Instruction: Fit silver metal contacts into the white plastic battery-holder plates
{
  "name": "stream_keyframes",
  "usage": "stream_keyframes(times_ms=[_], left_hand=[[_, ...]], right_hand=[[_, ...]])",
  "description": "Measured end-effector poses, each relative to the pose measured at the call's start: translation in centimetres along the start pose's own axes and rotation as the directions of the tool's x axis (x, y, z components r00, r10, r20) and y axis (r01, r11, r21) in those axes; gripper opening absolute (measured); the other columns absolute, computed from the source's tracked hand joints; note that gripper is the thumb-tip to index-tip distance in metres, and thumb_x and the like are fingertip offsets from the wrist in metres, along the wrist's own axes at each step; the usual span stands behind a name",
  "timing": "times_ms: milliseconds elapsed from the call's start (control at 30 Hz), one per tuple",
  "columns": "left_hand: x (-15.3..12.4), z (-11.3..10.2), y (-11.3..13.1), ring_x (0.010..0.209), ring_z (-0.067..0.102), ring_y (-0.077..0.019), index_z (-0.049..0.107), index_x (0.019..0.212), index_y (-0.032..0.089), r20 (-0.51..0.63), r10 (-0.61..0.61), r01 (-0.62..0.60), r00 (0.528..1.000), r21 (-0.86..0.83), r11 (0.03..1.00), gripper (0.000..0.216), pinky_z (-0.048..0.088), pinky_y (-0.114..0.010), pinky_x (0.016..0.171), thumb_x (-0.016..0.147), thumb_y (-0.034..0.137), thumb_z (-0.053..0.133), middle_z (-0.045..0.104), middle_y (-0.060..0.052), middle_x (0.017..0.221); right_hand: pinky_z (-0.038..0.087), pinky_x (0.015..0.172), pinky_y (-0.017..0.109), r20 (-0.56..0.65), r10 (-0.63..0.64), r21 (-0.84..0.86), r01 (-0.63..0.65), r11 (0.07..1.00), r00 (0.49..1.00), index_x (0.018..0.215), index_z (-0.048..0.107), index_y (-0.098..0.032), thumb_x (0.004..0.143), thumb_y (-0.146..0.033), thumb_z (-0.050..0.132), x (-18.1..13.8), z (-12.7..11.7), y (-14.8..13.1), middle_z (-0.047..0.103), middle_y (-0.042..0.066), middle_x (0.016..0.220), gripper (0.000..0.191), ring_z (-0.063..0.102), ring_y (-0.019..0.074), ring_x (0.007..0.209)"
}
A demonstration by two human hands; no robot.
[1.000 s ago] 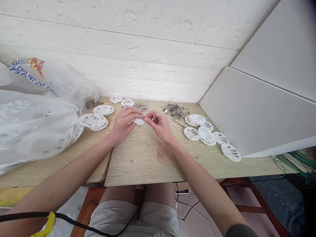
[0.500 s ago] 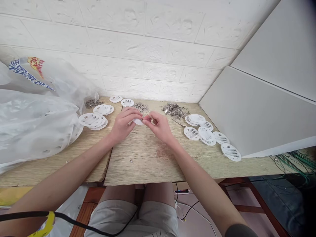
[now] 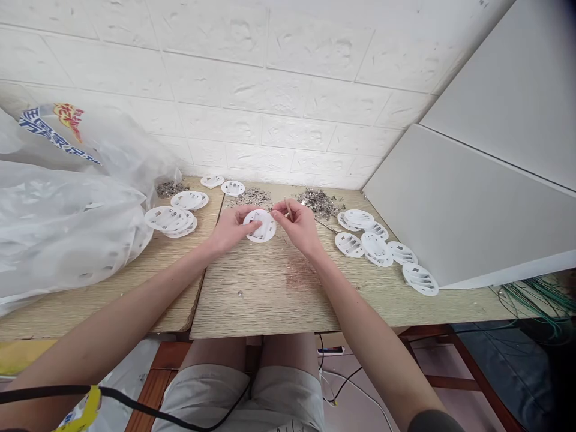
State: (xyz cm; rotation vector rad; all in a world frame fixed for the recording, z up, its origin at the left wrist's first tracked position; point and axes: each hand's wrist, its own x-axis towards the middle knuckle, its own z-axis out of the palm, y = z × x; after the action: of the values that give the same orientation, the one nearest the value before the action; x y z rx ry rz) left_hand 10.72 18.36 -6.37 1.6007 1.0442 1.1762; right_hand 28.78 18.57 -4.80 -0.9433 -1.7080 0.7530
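Observation:
My left hand (image 3: 231, 229) grips a white round plastic disc (image 3: 265, 231) by its left side, thumb on top. The slotted face of the disc is turned up toward me. At the disc's upper right edge is my right hand (image 3: 299, 225), its thumb and forefinger pinched together. A thin brownish stick (image 3: 288, 208) shows between the fingers of that hand. Anything tiny at the pinched fingertips is too small to make out. Just beyond the hands lie a heap of small metal pieces (image 3: 254, 196) and a darker heap of metal clips (image 3: 320, 203).
Several similar discs lie at the right (image 3: 378, 246) and left (image 3: 168, 219). Large plastic bags (image 3: 67, 222) fill the table's left side. A thin rod (image 3: 326, 225) lies right of my right hand. A grey panel (image 3: 486, 210) and green wires (image 3: 535, 300) are on the right.
The disc has tilted face up and come slightly nearer to me. My left fingers have moved from over it to its left edge, and my right hand has shifted slightly right.

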Motion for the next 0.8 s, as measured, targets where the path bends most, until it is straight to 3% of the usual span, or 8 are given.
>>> stream_keyframes(times_ms=[133, 333, 467, 633, 700, 800], left_hand=[[-0.3, 0.5, 0.4, 0.074, 0.068, -0.0206, 0.072, 0.094, 0.016, 0.007, -0.052, 0.053, 0.999, -0.115, 0.992, 0.033, 0.055, -0.033, 0.067, 0.068, 0.034, 0.077, 0.074, -0.008, 0.087], [-0.8, 1.2, 0.9, 0.072, 0.066, -0.0198, 0.072, 0.089, 0.016, -0.048, -0.177, 0.169, 0.983, -0.132, 0.977, 0.034, 0.053, -0.032, 0.065, 0.070, 0.043, 0.076, 0.073, -0.007, 0.083], [-0.8, 1.3, 0.8, 0.069, 0.066, -0.0193, 0.071, 0.080, 0.016, -0.102, -0.233, 0.218, 0.967, -0.141, 0.966, 0.029, 0.053, -0.032, 0.064, 0.068, 0.041, 0.078, 0.072, -0.006, 0.078], [-0.7, 1.3, 0.7, 0.060, 0.063, -0.0165, 0.070, 0.074, 0.016, -0.143, -0.210, 0.198, 0.967, -0.096, 0.975, 0.025, 0.050, -0.028, 0.055, 0.065, 0.037, 0.079, 0.070, -0.004, 0.068], [-0.6, 1.2, 0.7, 0.059, 0.062, -0.0158, 0.071, 0.074, 0.016, -0.144, -0.189, 0.181, 0.971, -0.068, 0.981, 0.024, 0.049, -0.027, 0.052, 0.064, 0.036, 0.079, 0.070, -0.004, 0.067], [-0.6, 1.2, 0.6, 0.060, 0.061, -0.0160, 0.071, 0.075, 0.016, -0.133, -0.193, 0.182, 0.972, -0.092, 0.979, 0.024, 0.048, -0.027, 0.053, 0.065, 0.037, 0.078, 0.070, -0.004, 0.069]], right_hand=[[0.040, 0.065, 0.029, 0.031, -0.073, -0.174, 0.078, 0.982, 0.997, 0.079, 0.063, -0.018, 0.082, -0.024, 0.060, -0.1, 0.2, 0.2, 0.058, 0.003, 0.078, 0.008, 0.050, 0.0144, 0.069], [0.040, 0.069, 0.030, 0.050, -0.081, -0.262, 0.091, 0.961, 0.995, 0.071, 0.061, -0.018, 0.080, -0.019, 0.060, -0.2, 0.6, 0.7, 0.056, 0.004, 0.079, 0.009, 0.052, 0.0157, 0.075], [0.038, 0.063, 0.028, 0.099, 0.060, -0.168, -0.043, 0.985, 0.993, 0.069, 0.059, -0.018, 0.078, -0.024, 0.064, -0.1, 0.8, 0.9, 0.057, 0.002, 0.074, 0.013, 0.050, 0.0144, 0.070], [0.043, 0.062, 0.028, 0.183, 0.266, 0.166, -0.296, 0.940, 0.946, 0.081, 0.060, -0.016, 0.070, -0.040, 0.074, -0.2, 1.0, 1.3, 0.062, 0.001, 0.075, 0.030, 0.055, 0.0141, 0.068], [0.043, 0.062, 0.028, 0.187, 0.268, 0.171, -0.301, 0.938, 0.945, 0.080, 0.061, -0.016, 0.069, -0.042, 0.074, -0.2, 1.0, 1.3, 0.062, 0.001, 0.074, 0.031, 0.055, 0.0141, 0.068], [0.042, 0.064, 0.028, 0.120, 0.132, 0.018, -0.136, 0.991, 0.984, 0.075, 0.061, -0.017, 0.075, -0.037, 0.069, -0.2, 0.9, 1.0, 0.061, 0.002, 0.074, 0.021, 0.053, 0.0143, 0.069]])
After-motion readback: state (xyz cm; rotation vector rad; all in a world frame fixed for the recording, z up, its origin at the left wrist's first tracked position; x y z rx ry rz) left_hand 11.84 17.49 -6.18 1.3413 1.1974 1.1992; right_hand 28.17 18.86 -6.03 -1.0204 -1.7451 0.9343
